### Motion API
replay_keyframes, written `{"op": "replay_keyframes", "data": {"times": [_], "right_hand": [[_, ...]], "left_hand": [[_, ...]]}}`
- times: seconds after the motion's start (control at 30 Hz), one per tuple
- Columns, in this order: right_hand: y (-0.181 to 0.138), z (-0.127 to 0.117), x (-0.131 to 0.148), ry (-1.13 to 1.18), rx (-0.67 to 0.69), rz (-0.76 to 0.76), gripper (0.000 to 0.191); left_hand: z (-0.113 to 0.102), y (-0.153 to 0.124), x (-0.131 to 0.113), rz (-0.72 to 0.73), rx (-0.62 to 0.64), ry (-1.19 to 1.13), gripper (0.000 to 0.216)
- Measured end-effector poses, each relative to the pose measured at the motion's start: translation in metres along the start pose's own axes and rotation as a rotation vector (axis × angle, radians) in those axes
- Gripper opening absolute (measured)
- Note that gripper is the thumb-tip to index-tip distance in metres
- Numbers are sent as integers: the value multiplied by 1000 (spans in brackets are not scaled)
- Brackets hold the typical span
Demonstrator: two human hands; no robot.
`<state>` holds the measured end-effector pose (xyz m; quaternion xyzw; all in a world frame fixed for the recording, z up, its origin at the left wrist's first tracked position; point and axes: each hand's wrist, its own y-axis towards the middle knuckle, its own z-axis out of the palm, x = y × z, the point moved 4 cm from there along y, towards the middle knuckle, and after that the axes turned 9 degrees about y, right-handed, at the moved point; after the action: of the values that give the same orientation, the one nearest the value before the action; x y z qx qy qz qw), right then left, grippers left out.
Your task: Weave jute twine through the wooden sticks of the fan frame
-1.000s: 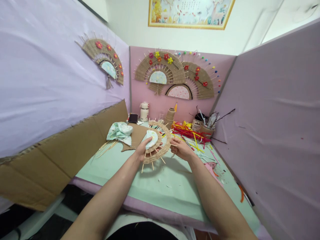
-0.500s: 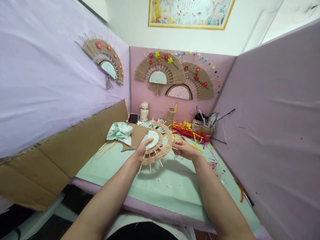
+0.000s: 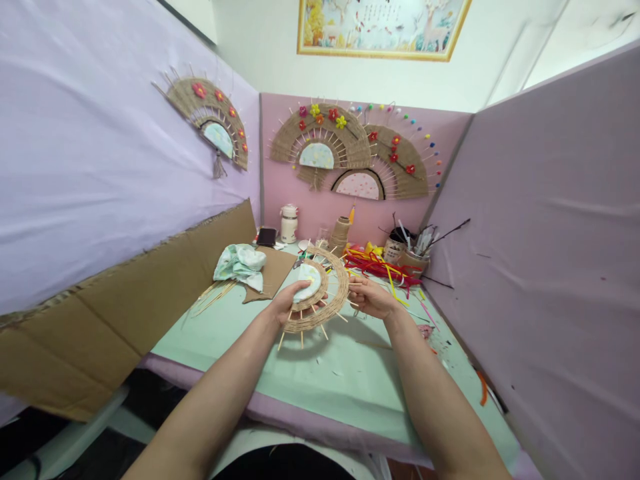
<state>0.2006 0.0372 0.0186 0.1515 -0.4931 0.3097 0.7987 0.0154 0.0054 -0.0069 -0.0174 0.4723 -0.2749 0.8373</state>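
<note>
A half-round woven twine fan (image 3: pixel 320 320) with thin sticks poking out past its rim is held up over the table, tilted on its side. At its base is a pale half-circle of patterned cloth (image 3: pixel 309 283). My left hand (image 3: pixel 286 301) is closed on this base, thumb on the cloth and fingers behind. At the fan's right edge, the pinched fingers of my right hand (image 3: pixel 370 297) meet the stick ends. Whatever lies between those fingertips is too small to make out.
Behind the fan stand a twine cone (image 3: pixel 341 233), a white bottle (image 3: pixel 289 223) and a pot of twigs (image 3: pixel 415 260). Red and yellow strips (image 3: pixel 383 265) lie at the back right. Crumpled cloth (image 3: pixel 240 265) and cardboard (image 3: pixel 273 273) lie left. Finished fans (image 3: pixel 320 127) hang behind.
The fan has shifted slightly to the right and turned a little in my left hand. My right fingers have moved slightly up along its edge.
</note>
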Motion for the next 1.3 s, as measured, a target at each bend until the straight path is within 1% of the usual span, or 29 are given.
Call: {"op": "replay_keyframes", "data": {"times": [0.13,0.27,0.4,0.63,0.73,0.83,1.0,1.13,1.2,1.3], "right_hand": [[0,0,1,14,-16,-12,23],[1,1,1,27,0,-36,20],[3,-1,2,48,8,-51,17],[5,-4,4,85,-39,-82,17],[6,-4,5,106,-56,-75,14],[7,-5,4,93,-79,-82,16],[10,-13,2,16,-167,-115,21],[11,-17,3,-89,-240,-175,24],[10,-16,3,-191,-243,-194,23],[7,-14,4,-424,-283,-213,22]], "left_hand": [[1,-1,-1,7,-26,4,41],[2,-3,-2,-17,-47,12,43],[3,-3,-3,-4,-58,-2,42],[2,-2,-2,-2,-72,2,41],[-1,0,-1,-6,-66,11,41],[-5,3,0,-14,-61,29,41],[-9,6,0,-20,-73,38,39],[-5,4,0,-48,-92,61,40],[-3,2,0,-55,-102,91,39],[0,0,0,-53,-129,124,37]]}}
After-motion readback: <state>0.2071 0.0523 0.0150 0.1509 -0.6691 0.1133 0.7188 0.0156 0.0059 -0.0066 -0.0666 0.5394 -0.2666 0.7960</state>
